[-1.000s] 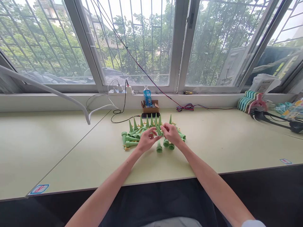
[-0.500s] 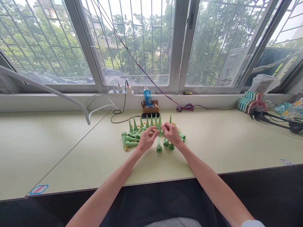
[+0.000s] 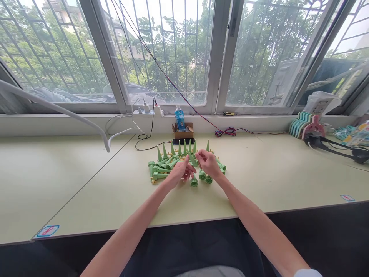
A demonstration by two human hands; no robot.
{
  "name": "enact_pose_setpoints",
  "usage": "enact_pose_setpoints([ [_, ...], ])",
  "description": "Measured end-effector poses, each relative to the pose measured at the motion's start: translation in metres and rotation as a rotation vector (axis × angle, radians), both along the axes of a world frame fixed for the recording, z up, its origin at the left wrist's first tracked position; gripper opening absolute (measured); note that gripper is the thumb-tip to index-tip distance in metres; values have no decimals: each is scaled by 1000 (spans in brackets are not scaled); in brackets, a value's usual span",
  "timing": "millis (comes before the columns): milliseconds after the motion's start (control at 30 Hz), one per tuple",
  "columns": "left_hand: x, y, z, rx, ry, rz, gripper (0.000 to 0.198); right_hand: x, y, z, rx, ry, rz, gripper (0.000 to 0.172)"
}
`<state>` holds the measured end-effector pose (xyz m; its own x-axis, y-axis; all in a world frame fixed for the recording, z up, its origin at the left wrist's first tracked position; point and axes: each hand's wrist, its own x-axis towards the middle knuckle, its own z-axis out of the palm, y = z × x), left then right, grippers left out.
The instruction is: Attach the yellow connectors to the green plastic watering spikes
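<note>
Between my hands a green plastic cone-shaped spike (image 3: 192, 158) leans with its tip up and to the left. My left hand (image 3: 181, 172) grips this spike between thumb and fingers, palm partly turned up. Close to its wide end, the fingertips of my right hand (image 3: 208, 163) are pinched together; whatever they hold is too small to make out. A spike with an open ribbed end (image 3: 194, 182) lies just below my left fingers. Two more open-ended spikes (image 3: 208, 179) rest under my right hand. Several upright green spikes (image 3: 179, 148) with small yellow parts stand behind.
More green spikes (image 3: 161, 176) lie piled at left. A phone (image 3: 183, 141), a small cardboard box (image 3: 183, 134) and a blue-labelled bottle (image 3: 179, 117) stand at the back. Coiled cable (image 3: 225, 131) lies by the sill; a black headset (image 3: 331, 144) and hangers (image 3: 302, 123) are at right.
My left hand has lowered and rolled, its fingers now spread lower beneath the spike. The spike has tilted further to the left. My right hand has hardly moved.
</note>
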<state>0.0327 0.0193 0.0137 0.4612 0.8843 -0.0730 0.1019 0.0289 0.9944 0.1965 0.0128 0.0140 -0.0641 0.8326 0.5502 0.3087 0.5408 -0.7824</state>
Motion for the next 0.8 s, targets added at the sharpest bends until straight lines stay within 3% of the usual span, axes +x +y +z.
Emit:
enact_pose_setpoints([
  [800, -5, 1, -3, -19, -47, -15, 66, 2, 4, -2, -14, 10, 41, 31],
])
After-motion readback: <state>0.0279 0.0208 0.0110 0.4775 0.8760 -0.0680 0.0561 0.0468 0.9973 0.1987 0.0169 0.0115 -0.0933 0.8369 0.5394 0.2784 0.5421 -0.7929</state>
